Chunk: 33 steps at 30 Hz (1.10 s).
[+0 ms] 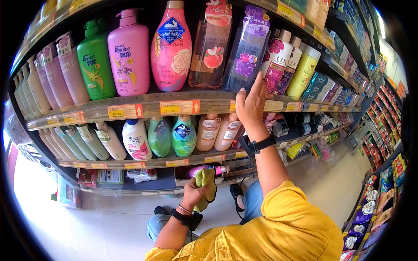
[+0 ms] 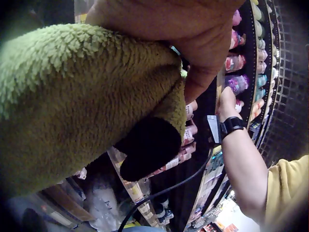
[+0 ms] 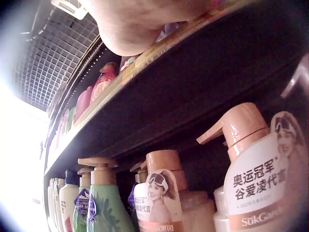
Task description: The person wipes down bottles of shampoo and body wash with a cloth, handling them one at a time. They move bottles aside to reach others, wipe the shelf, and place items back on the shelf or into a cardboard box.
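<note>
My left hand (image 1: 193,194) grips a fuzzy yellow-green cloth (image 1: 205,187) low in front of the shelves. In the left wrist view the cloth (image 2: 82,106) hangs in folds below the fingers, with a dark patch near its edge. Up at the price rail of the upper shelf is my right hand (image 1: 251,106), its fingers extended. The fingertips are right at the lower corner of a purple Lux bottle (image 1: 246,54). Left of that bottle stands a pink peach-label bottle (image 1: 212,48); to its right is a white Lux bottle (image 1: 278,54).
Rejoice pump bottles, green (image 1: 95,63) and pink (image 1: 129,56), stand farther left along the upper shelf rail (image 1: 150,108). Peach-capped pump bottles (image 3: 256,164) fill part of the shelf beneath. A pink bottle (image 1: 220,168) lies on the bottom shelf behind the cloth.
</note>
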Each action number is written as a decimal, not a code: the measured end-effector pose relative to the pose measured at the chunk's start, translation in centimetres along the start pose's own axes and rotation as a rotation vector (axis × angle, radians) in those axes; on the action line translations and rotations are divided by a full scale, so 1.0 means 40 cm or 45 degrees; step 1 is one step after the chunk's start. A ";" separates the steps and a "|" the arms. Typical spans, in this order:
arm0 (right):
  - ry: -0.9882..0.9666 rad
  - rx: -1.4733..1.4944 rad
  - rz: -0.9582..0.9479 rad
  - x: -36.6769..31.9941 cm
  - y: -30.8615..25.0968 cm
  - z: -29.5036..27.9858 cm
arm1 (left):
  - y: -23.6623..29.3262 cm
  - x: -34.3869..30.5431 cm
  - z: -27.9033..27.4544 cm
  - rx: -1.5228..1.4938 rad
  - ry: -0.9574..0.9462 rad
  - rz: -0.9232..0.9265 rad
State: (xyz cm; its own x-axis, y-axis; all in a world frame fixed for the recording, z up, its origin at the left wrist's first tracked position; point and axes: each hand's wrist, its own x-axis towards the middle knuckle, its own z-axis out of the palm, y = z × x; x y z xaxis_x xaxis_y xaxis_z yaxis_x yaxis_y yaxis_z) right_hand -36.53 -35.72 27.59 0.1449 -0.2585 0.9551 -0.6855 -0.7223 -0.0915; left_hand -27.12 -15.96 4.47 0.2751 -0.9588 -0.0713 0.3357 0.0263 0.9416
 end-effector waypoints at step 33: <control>-0.008 0.058 -0.017 -0.005 0.019 0.001 | 0.002 0.001 -0.005 0.048 -0.007 0.006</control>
State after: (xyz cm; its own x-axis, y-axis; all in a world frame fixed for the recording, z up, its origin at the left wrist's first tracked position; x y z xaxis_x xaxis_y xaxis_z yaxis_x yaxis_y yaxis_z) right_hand -37.06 -36.22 27.31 0.1588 -0.2525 0.9545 -0.6503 -0.7541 -0.0913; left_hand -26.91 -15.93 4.46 0.2717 -0.9602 -0.0651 0.3003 0.0203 0.9536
